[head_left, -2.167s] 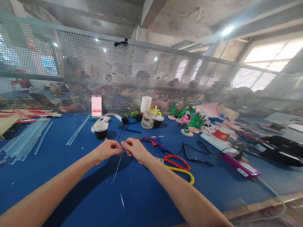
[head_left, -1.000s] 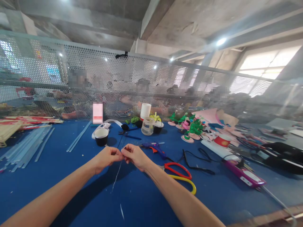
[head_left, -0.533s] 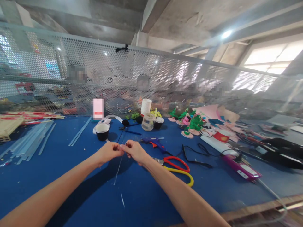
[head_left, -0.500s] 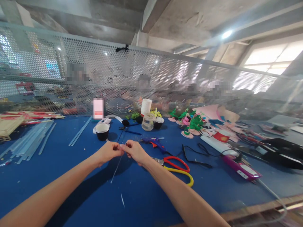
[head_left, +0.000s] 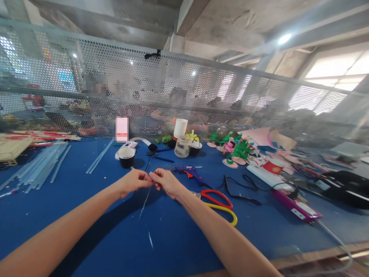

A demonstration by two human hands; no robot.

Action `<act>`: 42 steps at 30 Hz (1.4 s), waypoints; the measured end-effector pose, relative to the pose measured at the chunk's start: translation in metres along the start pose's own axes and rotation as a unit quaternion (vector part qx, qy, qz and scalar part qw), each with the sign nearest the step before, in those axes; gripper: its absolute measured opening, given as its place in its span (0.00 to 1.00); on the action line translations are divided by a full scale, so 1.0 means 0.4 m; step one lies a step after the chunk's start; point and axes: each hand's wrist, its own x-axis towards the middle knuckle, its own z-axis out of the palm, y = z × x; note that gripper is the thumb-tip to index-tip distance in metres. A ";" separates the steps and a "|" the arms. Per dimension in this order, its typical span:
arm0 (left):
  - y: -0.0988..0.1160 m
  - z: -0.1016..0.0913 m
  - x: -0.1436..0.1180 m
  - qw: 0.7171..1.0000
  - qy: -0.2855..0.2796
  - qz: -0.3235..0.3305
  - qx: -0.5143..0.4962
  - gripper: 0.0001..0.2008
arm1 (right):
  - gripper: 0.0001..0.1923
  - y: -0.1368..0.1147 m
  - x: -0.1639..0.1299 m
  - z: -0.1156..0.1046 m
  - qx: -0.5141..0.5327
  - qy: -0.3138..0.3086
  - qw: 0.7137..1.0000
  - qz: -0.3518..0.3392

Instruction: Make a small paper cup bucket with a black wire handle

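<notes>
Behind the counter (head_left: pixel 178 246), its blue surface spreading between the forearms and its near edge (head_left: pixel 305 256) at lower right, stands a perforated screen (head_left: pixel 109 57). Scissors (head_left: pixel 215 191) lie against the right forearm's (head_left: pixel 210 229) outline, near a glue gun (head_left: pixel 196 175). Left hand (head_left: pixel 132 182) and right hand (head_left: pixel 166 182) meet, fingertips pinching a thin strand (head_left: pixel 144 203).

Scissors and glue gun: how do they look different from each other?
The scissors have one red handle and one yellow handle, while the glue gun is mostly blue-purple with an orange trigger. The scissors are partly hidden by the right arm; the glue gun is not. The scissors lie nearer the camera than the glue gun. Both rest on the blue table.
</notes>
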 end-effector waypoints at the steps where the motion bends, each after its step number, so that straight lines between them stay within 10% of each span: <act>1: 0.000 0.000 0.000 1.000 0.000 0.002 0.004 0.16 | 0.21 0.001 0.000 0.001 -0.005 0.004 1.000 -0.003; 14: -0.006 0.010 0.004 1.000 0.017 0.002 0.008 0.11 | 0.18 0.002 -0.011 0.015 -0.086 0.111 0.989 -0.049; 21: 0.003 0.001 -0.001 0.998 -0.009 -0.025 -0.065 0.13 | 0.15 0.001 -0.007 0.009 0.000 0.023 0.999 -0.049; 42: -0.010 0.011 0.006 0.998 0.047 0.039 0.013 0.12 | 0.19 0.003 -0.007 0.013 -0.003 0.080 0.996 -0.025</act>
